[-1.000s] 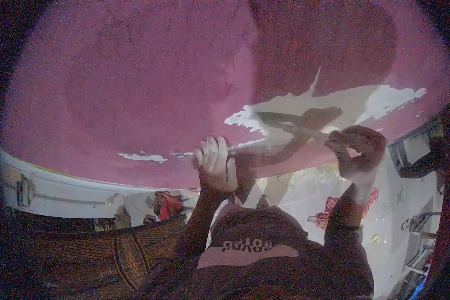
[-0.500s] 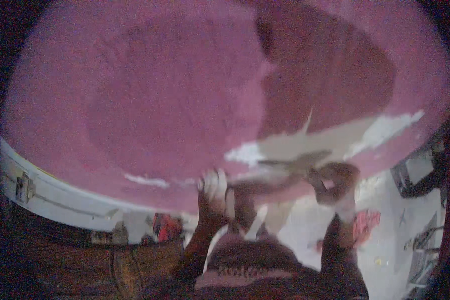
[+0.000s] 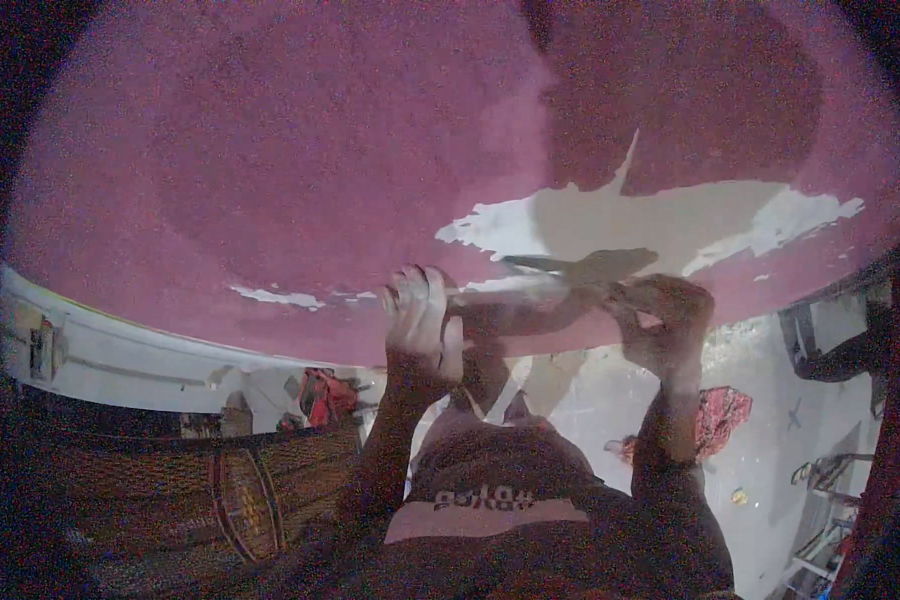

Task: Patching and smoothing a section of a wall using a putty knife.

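A pink painted wall [image 3: 300, 180] fills the view ahead of me, with a pale, ragged-edged patch [image 3: 660, 220] where the paint is gone. My left hand [image 3: 420, 315] rests against the lower wall, left of the patch, its fingers stretched upward. To the right, my right hand [image 3: 670, 315] is closed at the patch's lower edge. Its pinched fingers meet a dark, thin, flat scraper [image 3: 610, 265] that lies along the wall and points left. Shadow blurs the tool's outline, and its handle is hidden in my fingers.
A woven brown seat or basket [image 3: 170, 490] stands at lower left, near a red item [image 3: 327, 395]. A red patterned cloth [image 3: 722, 420] lies on the pale floor [image 3: 590, 430]. At lower right is a metal ladder [image 3: 825, 500]. A dark object [image 3: 835, 340] stands by the wall at right.
The view has tilted, so the patch and both hands sit higher in the picture. The picture is sharper now. Both hands keep their places at the wall, the right one still on the scraper.
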The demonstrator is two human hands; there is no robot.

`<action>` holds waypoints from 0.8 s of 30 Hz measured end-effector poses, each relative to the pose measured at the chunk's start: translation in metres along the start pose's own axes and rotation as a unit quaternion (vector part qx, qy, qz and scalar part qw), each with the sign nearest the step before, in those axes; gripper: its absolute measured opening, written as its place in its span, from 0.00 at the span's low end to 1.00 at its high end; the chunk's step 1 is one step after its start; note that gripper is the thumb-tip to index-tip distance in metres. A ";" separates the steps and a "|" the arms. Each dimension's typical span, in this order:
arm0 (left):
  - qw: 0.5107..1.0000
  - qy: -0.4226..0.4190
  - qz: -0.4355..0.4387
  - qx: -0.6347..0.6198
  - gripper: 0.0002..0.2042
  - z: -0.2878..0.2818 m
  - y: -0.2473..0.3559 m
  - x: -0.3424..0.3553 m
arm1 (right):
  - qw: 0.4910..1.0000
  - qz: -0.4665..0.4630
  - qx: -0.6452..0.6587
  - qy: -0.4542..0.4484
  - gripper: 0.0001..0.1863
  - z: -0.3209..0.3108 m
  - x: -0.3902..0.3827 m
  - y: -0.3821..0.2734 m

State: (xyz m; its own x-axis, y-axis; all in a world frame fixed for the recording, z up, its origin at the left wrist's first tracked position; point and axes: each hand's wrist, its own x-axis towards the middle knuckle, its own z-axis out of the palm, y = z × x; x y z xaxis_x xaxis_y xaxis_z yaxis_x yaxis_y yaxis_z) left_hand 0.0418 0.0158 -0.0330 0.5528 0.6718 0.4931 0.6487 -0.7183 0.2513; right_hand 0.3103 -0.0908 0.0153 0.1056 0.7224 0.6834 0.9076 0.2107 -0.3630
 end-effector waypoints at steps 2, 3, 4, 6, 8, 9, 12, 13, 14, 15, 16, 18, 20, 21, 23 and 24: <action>1.000 -0.006 -0.005 0.002 0.27 -0.003 -0.003 -0.003 | 0.997 -0.006 0.048 0.057 0.06 -0.008 -0.008 0.004; 1.000 -0.012 -0.006 -0.002 0.27 -0.002 -0.002 -0.006 | 0.997 -0.004 0.049 0.053 0.06 -0.006 -0.009 0.002; 1.000 -0.014 -0.009 -0.002 0.27 0.000 -0.002 -0.006 | 0.997 -0.006 0.039 0.072 0.06 -0.002 -0.009 0.000; 1.000 -0.002 0.009 -0.007 0.28 0.003 -0.004 -0.004 | 0.996 -0.006 0.030 0.088 0.06 -0.001 -0.011 -0.003; 1.000 -0.021 -0.006 0.003 0.28 0.000 -0.003 -0.006 | 0.992 0.036 0.071 0.098 0.06 -0.011 -0.011 -0.006; 0.999 -0.032 -0.018 0.014 0.28 -0.001 -0.001 -0.005 | 0.989 0.053 0.091 0.105 0.06 -0.015 -0.011 -0.005; 0.997 -0.052 -0.053 0.027 0.29 -0.001 0.006 0.002 | 0.991 0.016 0.059 0.123 0.05 -0.007 -0.016 -0.005; 0.997 -0.055 -0.051 0.025 0.29 0.004 0.005 0.001 | 0.990 -0.040 0.006 0.133 0.05 0.006 -0.017 -0.001; 0.998 -0.044 -0.036 0.035 0.29 0.005 0.003 0.000 | 0.990 -0.016 0.006 0.141 0.05 0.025 -0.025 0.010; 0.998 -0.031 -0.022 0.045 0.29 0.007 -0.001 0.000 | 0.989 -0.016 0.007 0.144 0.05 0.020 -0.024 0.009; 0.998 -0.030 -0.020 0.047 0.29 0.007 -0.003 -0.002 | 0.991 0.017 0.040 0.123 0.05 0.011 -0.022 0.006; 0.997 -0.033 -0.036 0.061 0.29 0.004 -0.001 -0.007 | 0.979 0.067 0.140 0.129 0.06 -0.008 -0.026 -0.004; 0.997 -0.046 -0.047 0.052 0.29 0.001 0.003 0.000 | 0.986 0.024 0.073 0.146 0.05 0.008 -0.029 0.003; 0.996 -0.061 -0.060 0.041 0.29 -0.001 0.006 0.002 | 0.987 -0.016 0.007 0.158 0.05 0.019 -0.030 0.006; 0.997 -0.046 -0.045 0.047 0.29 0.005 0.004 -0.003 | 0.991 0.045 0.065 0.110 0.04 0.020 -0.034 0.007; 0.998 -0.030 -0.031 0.053 0.29 0.008 0.001 -0.003 | 0.991 0.015 0.052 0.124 0.04 0.012 -0.033 0.006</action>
State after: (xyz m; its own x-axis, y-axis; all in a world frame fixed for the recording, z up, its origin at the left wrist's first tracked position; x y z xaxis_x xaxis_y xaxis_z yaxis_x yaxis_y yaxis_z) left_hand 0.0446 0.0148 -0.0405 0.5382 0.7260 0.4280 0.7326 -0.6541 0.1882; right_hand 0.3072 -0.1053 -0.0174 0.2397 0.5483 0.8012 0.8577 0.2671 -0.4393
